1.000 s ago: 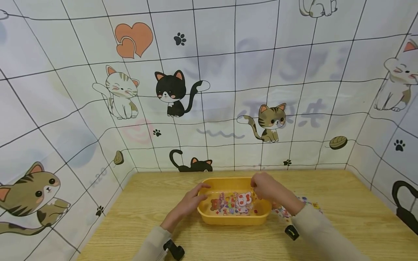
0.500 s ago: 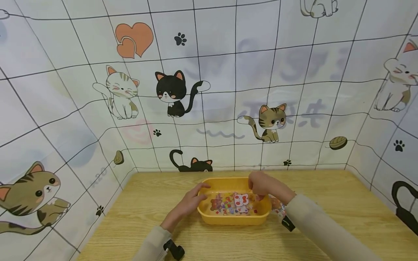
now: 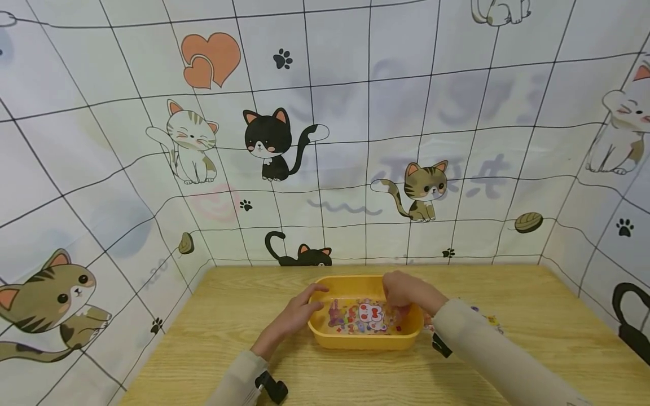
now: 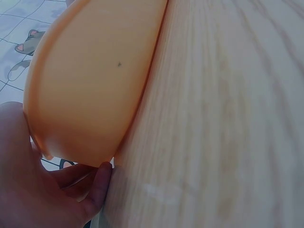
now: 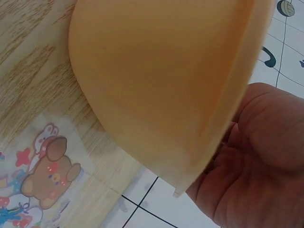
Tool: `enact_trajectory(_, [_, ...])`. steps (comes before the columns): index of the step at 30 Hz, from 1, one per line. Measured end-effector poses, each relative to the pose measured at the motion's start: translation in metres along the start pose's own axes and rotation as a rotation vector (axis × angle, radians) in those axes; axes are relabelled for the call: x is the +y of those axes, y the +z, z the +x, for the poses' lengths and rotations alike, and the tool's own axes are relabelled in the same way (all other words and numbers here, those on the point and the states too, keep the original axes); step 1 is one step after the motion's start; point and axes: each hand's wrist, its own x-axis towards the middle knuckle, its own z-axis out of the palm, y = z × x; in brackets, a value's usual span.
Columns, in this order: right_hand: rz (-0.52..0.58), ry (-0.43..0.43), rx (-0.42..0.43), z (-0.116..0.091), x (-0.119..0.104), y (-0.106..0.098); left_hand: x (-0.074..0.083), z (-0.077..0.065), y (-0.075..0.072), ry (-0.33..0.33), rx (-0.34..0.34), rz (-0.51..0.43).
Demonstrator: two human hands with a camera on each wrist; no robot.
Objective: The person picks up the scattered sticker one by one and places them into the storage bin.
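Note:
A yellow plastic basin [image 3: 363, 341] stands on the wooden table. Stickers on clear sheets lie inside it, and a sticker sheet with a white-and-red bunny [image 3: 372, 316] shows brightest. My left hand [image 3: 294, 316] grips the basin's left end, fingertips over the rim. In the left wrist view, the fingers of this hand [image 4: 52, 185] bend round the basin's end near the tabletop. Reaching over the right rim, my right hand [image 3: 408, 293] has its curled fingers down at the bunny sheet's right edge. The basin wall [image 5: 156, 80] hides those fingertips in the right wrist view.
More clear sticker sheets [image 3: 492, 322] lie on the table right of the basin, partly behind the right sleeve. One with a brown bear [image 5: 50, 178] lies close beside the basin. A cat-print curtain [image 3: 345, 141] encloses the table [image 3: 244, 304] at the back and sides.
My right hand has moved left and lower into the basin, and the bunny sheet has slid left with it. My left hand and the basin have stayed in place.

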Motion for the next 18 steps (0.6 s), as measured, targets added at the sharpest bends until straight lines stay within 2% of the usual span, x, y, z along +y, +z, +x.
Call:
enact_trajectory(6, [-0.035,-0.025,0.002,0.0009,-0.0027,0.0013,0.0012,-0.0005,-0.0002,-0.004,-0.002,-0.003])
enact_trajectory(18, [-0.073,-0.015,-0.013,0.0053,-0.0013,0.0073,0.0005,0.0011,-0.0011,0.001,-0.01,0.009])
